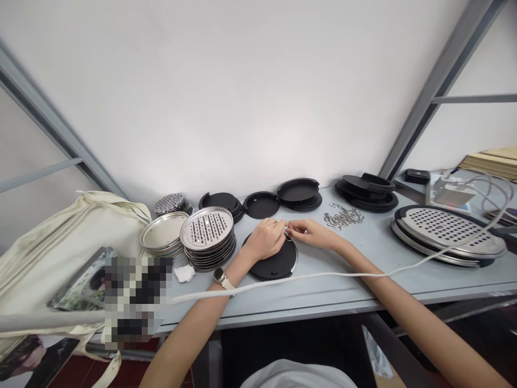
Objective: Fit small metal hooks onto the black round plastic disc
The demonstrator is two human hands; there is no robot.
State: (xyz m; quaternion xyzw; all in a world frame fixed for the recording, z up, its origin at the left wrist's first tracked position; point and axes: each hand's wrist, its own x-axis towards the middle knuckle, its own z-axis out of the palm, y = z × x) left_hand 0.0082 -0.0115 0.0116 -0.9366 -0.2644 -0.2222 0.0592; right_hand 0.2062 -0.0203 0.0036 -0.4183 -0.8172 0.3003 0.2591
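My left hand (265,238) is closed, its fingertips pinched together over the far edge of a round black disc (274,264) with a shiny metal rim on its right side. Facing it, my right hand (310,233) pinches at a small metal loop (288,237) at that same edge. The two sets of fingertips nearly meet, and what the left fingers grip is hidden. The disc lies flat on the grey table (323,291). To the right is a loose pile of small metal hooks (343,216).
Left of the disc stand stacked perforated grater plates (207,229) and plain metal discs (163,231). Black round trays (299,191) line the wall. Larger grater plates (452,231) lie at right. A white cable (323,275) crosses over my forearms. A cream bag (60,242) sits left.
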